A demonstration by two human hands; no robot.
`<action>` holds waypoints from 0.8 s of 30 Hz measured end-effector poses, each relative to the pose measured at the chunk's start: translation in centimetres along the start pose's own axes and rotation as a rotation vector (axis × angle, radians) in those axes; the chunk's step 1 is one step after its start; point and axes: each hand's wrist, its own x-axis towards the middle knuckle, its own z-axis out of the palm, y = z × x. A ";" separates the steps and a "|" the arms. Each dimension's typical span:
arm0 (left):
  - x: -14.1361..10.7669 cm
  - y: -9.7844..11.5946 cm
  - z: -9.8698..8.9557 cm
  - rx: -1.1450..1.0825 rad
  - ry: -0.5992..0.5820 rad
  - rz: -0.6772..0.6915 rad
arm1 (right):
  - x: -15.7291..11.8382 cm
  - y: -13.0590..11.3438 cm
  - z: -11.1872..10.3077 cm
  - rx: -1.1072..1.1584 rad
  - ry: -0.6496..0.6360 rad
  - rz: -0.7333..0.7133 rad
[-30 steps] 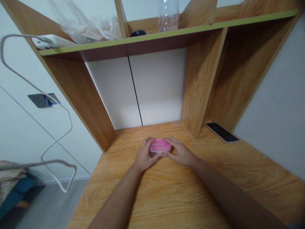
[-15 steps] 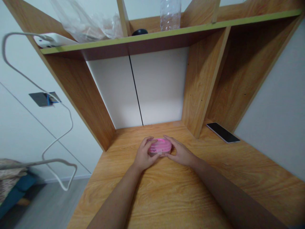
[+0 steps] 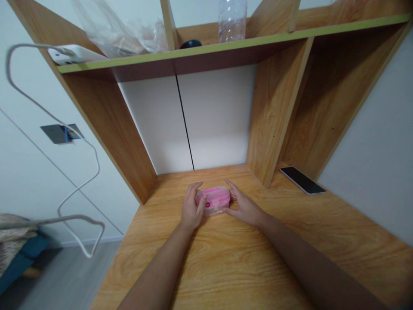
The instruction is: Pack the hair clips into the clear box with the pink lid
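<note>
From where I stand, a small, rounded pink and clear plastic box (image 3: 214, 202) sits on the light wood-grain tabletop (image 3: 222, 262), in front of the white back panel (image 3: 216, 120) of the wooden shelf unit (image 3: 274, 107). The left hand (image 3: 191, 207) is half curled about the box's left end, fingers along the far side and the thumb laid over the lid's near part. The right hand (image 3: 242, 206) is loosely cupped at the right end, its index finger raised and apart from the box, the thumb at the near corner and the other fingers against the end.

Off to the right, a dark-screened phone (image 3: 302, 180) lies flat, well apart from the hands. Up on the green-edged shelf (image 3: 213, 48) I see a clear plastic bottle (image 3: 232, 23), a round black object (image 3: 191, 44), a crumpled see-through bag (image 3: 132, 41) and a white power strip (image 3: 79, 54), with a pale cable (image 3: 97, 160) looping down at the left.
</note>
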 end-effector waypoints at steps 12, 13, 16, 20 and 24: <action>0.2 0.9 -0.5 0.014 -0.097 0.145 | 0.1 -0.4 -0.3 0.032 -0.025 0.041; 0.2 0.8 -0.4 0.020 -0.084 0.117 | 0.1 -0.5 -0.4 0.035 -0.023 0.051; 0.1 0.3 0.1 0.013 0.001 -0.019 | 0.1 -0.4 -0.4 0.030 -0.019 0.079; 0.2 -0.8 0.4 -0.078 0.161 -0.215 | 0.1 0.0 -0.3 -0.030 0.008 0.083; 0.5 -1.6 0.5 -0.185 0.313 -0.246 | 0.1 0.0 -0.4 -0.034 0.013 0.075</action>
